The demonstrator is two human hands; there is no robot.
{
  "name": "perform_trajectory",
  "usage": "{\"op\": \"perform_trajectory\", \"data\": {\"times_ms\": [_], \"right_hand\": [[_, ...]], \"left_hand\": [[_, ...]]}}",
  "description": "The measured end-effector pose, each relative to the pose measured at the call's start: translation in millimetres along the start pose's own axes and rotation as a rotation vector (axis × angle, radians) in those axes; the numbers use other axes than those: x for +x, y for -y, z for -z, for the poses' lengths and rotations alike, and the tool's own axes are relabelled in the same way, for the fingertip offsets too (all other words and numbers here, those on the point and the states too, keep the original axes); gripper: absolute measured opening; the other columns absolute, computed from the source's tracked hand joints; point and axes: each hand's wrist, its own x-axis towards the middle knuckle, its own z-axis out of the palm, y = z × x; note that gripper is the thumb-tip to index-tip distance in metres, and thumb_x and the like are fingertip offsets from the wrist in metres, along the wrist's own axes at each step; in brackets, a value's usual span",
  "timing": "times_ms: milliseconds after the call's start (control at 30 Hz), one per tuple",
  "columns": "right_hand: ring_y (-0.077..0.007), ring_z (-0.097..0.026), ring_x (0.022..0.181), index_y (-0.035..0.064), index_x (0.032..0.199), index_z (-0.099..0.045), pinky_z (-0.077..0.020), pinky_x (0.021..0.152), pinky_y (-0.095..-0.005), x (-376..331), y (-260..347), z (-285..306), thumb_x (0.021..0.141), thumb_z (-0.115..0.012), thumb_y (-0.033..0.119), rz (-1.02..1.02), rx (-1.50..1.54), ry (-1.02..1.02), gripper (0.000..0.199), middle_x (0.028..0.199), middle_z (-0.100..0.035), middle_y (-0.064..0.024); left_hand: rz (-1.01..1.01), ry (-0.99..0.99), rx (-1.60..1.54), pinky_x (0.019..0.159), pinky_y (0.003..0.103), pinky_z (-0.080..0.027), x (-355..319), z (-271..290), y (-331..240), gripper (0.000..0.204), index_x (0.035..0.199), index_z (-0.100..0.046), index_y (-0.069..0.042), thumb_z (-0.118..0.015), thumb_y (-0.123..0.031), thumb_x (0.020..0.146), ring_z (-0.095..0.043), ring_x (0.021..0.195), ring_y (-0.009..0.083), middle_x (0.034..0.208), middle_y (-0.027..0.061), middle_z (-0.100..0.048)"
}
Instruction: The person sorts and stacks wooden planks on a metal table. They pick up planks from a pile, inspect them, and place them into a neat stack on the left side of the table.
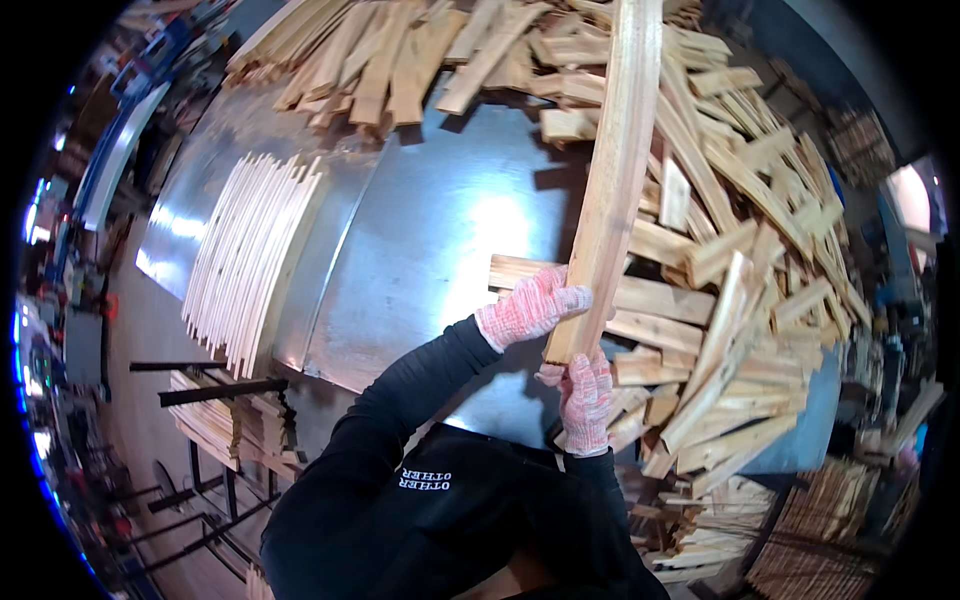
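A long, pale wooden board (618, 150) is held up over the metal table, its near end close to my body and its far end running past the top of the view. My left hand (530, 307), in a pink-and-white knit glove, grips the board's left edge with the thumb lying on its face. Lower down, my right hand (584, 400), gloved alike, is closed around the near end from the right and below. Some of its fingers are hidden behind the wood. Just beyond my left hand a shorter wood piece (515, 270) lies on the table.
The shiny metal table (400, 240) bears a neat row of thin strips (250, 255) at left. A jumbled heap of boards (740, 270) covers its right side, and more boards (400, 70) lie along the far edge. A black metal rack (220, 500) stands at lower left.
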Motion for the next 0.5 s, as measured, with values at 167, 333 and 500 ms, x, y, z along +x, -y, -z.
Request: {"op": "perform_trajectory", "data": {"times_ms": [167,333,500], "right_hand": [[-0.0184,-0.066,0.082,0.0009,0.122,-0.057,-0.05,0.062,-0.0287,56,-35,-40,0.098,-0.06,0.024,0.251,-0.258,0.113,0.034,0.101,-0.068,-0.0123],[-0.0406,-0.06,0.093,-0.0001,0.11,-0.058,-0.0502,0.079,-0.0492,167,11,-150,0.093,-0.064,0.022,0.544,-0.714,0.301,0.029,0.101,-0.061,-0.0225],[-0.0204,-0.067,0.086,-0.003,0.117,-0.054,-0.0548,0.08,-0.03,349,41,-175,0.097,-0.064,0.032,-0.18,0.324,0.324,0.041,0.102,-0.067,-0.0125]], "left_hand": [[-0.071,-0.228,0.057,0.099,0.033,-0.047,-17,72,-5,0.06,0.141,-0.048,0.003,-0.053,-0.04,0.099,-0.058,0.116,0.0155,0.125,0.0128,-0.063],[-0.201,-0.572,-0.403,0.09,0.025,-0.047,-49,145,20,0.072,0.155,-0.02,0.0,-0.055,-0.035,0.103,-0.053,0.101,0.0116,0.124,0.0115,-0.057],[-0.102,-0.729,-0.251,0.083,0.025,-0.048,-13,153,48,0.065,0.15,-0.03,0.003,-0.059,-0.027,0.101,-0.055,0.091,0.0111,0.115,0.0071,-0.059]]}}
